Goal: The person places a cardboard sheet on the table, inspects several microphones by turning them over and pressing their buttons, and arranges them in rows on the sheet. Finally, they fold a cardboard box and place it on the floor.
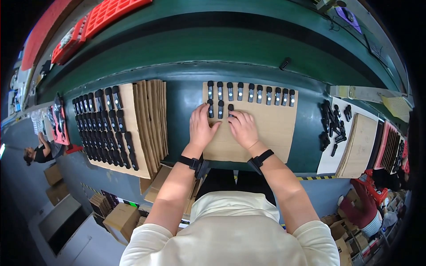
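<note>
A cardboard sheet (262, 128) lies in front of me on the green bench. Along its far edge runs a row of small black clip-on microphones (240, 91) with rounded foam tips, and a shorter second row starts at its left. My left hand (202, 128) rests at the sheet's left side, thumb and fingers apart, its fingertips beside the first microphone (210, 109) of the second row. With its fingertips my right hand (244, 128) holds the lower end of the third microphone (230, 107) in that row; the fingers partly hide it.
On the left, stacked cardboard sheets (151, 119) carry several rows of microphones (105, 120). Loose microphones (332, 122) lie heaped at the right beside a cardboard piece (358, 142). A single black device (285, 63) lies farther back. Red trays (108, 17) stand far left; other people are visible at both sides.
</note>
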